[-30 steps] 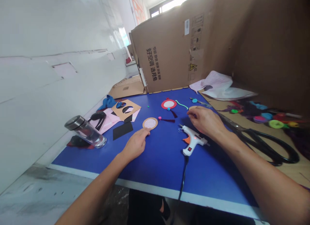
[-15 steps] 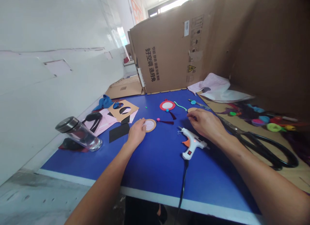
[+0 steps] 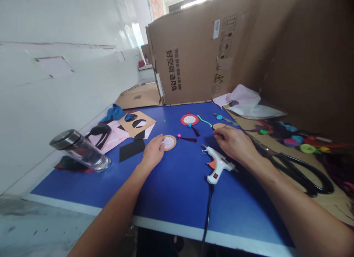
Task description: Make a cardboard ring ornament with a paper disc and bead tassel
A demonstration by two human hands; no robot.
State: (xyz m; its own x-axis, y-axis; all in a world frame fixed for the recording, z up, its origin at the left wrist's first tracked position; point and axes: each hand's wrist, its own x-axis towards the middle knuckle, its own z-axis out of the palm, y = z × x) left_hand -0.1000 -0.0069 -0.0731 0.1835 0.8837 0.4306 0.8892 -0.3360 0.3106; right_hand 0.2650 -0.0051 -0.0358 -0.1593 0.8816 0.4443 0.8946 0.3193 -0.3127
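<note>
Under the left hand (image 3: 153, 150) lies a brown-rimmed disc (image 3: 170, 143).

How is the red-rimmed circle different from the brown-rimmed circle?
The red-rimmed circle has a bright red edge, but the brown-rimmed circle has a plain cardboard-brown one. No hand touches the red-rimmed circle, while the left hand touches the brown-rimmed circle. Both are round, have pale middles and lie on the blue table.

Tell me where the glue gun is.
The glue gun lies on the blue table, right of centre in the head view, beside the right hand, its cord crossing the near edge.
</note>
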